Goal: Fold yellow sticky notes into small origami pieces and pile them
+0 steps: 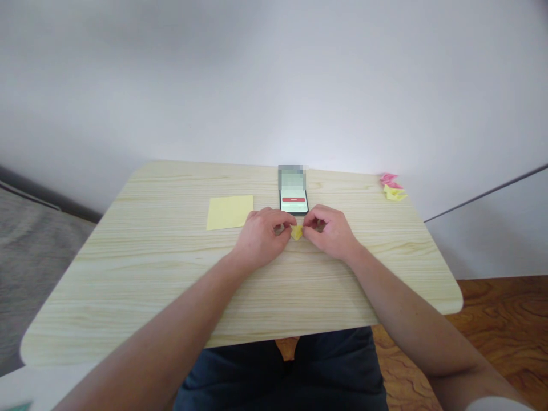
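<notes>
A small folded piece of yellow paper is pinched between my two hands, just above the middle of the table. My left hand grips its left side with thumb and fingertips. From the right, my right hand holds the other side in the same kind of pinch. The fingertips hide part of the paper, so its full shape does not show. Right behind my hands lies a phone with its screen lit and a red bar on it. A flat yellow paper sheet lies beyond my left wrist.
Pink folded paper and yellow folded paper sit together at the table's far right corner. The pale wood-grain table backs onto a white wall. My legs are under its front edge.
</notes>
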`<control>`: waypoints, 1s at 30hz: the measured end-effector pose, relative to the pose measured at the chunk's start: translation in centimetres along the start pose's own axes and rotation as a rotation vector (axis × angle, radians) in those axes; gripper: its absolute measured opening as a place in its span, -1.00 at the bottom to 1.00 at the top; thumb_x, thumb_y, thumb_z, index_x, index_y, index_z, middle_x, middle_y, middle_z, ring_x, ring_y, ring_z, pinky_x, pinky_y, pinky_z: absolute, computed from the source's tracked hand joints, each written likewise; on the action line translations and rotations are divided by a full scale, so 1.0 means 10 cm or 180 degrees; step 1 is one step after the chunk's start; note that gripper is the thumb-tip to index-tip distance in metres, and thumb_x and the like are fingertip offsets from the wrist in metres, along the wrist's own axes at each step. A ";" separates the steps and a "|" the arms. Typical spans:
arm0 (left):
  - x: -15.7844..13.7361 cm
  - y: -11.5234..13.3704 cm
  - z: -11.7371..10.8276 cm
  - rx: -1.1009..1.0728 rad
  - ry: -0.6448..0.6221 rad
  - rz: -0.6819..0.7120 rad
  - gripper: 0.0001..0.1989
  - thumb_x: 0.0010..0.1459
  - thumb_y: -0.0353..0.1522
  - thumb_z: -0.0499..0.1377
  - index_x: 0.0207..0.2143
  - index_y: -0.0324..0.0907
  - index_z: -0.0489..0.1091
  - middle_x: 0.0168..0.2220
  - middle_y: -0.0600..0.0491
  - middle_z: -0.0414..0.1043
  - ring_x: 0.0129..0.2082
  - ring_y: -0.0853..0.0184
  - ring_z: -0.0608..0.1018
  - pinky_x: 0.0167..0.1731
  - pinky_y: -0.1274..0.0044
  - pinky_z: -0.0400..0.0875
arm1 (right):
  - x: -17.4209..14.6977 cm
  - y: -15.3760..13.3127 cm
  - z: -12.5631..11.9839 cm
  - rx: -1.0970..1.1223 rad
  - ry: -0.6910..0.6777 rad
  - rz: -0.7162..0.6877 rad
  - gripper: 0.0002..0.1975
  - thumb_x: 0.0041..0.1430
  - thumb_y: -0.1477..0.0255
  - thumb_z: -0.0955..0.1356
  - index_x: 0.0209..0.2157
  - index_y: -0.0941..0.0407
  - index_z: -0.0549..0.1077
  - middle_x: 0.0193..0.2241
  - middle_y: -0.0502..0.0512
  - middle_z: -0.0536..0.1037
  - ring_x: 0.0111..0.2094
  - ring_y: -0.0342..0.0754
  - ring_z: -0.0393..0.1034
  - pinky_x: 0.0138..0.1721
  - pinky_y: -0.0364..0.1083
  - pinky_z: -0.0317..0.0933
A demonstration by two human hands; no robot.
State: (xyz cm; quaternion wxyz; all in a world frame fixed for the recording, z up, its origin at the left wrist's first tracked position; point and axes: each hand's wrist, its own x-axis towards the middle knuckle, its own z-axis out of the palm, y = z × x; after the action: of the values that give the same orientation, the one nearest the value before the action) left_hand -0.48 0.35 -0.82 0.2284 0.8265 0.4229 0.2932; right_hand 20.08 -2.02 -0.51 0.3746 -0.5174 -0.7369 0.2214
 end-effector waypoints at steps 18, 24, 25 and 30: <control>-0.02 0.01 -0.06 0.0562 -0.0033 0.0233 -0.86 0.11 -0.44 0.18 -0.30 -0.07 0.50 -0.33 0.10 0.60 -0.25 0.23 0.56 -0.14 0.33 0.25 | -0.01 0.03 0.02 -0.0220 -0.0236 -0.0080 -0.80 -0.03 0.55 0.43 -0.32 0.05 0.46 -0.35 -0.03 0.49 -0.35 -0.08 0.35 -0.29 -0.08 0.23; -0.02 -0.01 -0.07 0.0708 -0.0016 0.0414 -0.84 0.14 -0.46 0.16 -0.28 -0.07 0.51 -0.28 0.07 0.61 -0.21 0.21 0.57 -0.14 0.32 0.24 | 0.00 0.03 0.02 -0.0339 -0.0323 -0.0067 -0.71 -0.01 0.55 0.43 -0.20 0.04 0.54 -0.33 0.02 0.50 -0.32 -0.05 0.36 -0.26 -0.06 0.26; -0.02 -0.01 -0.07 0.0715 -0.0027 0.0431 -0.84 0.14 -0.46 0.16 -0.28 -0.08 0.50 -0.27 0.07 0.61 -0.21 0.21 0.57 -0.14 0.33 0.24 | 0.00 0.03 0.02 -0.0338 -0.0325 -0.0056 -0.71 -0.01 0.55 0.43 -0.20 0.04 0.54 -0.33 0.01 0.50 -0.33 -0.05 0.36 -0.26 -0.06 0.25; -0.03 -0.01 -0.08 0.0674 -0.0099 0.0508 -0.84 0.16 -0.45 0.15 -0.26 -0.08 0.49 -0.26 0.08 0.60 -0.22 0.24 0.57 -0.15 0.34 0.24 | 0.00 0.05 0.04 -0.0283 -0.0317 -0.0032 -0.76 -0.01 0.54 0.43 -0.24 0.05 0.52 -0.35 -0.01 0.49 -0.35 -0.07 0.33 -0.29 -0.07 0.23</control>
State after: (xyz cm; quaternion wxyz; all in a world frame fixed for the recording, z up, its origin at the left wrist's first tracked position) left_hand -1.22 0.28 -0.35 0.1224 0.8814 0.3808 0.2513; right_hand 20.06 -1.81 -1.09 0.3152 -0.5181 -0.7664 0.2120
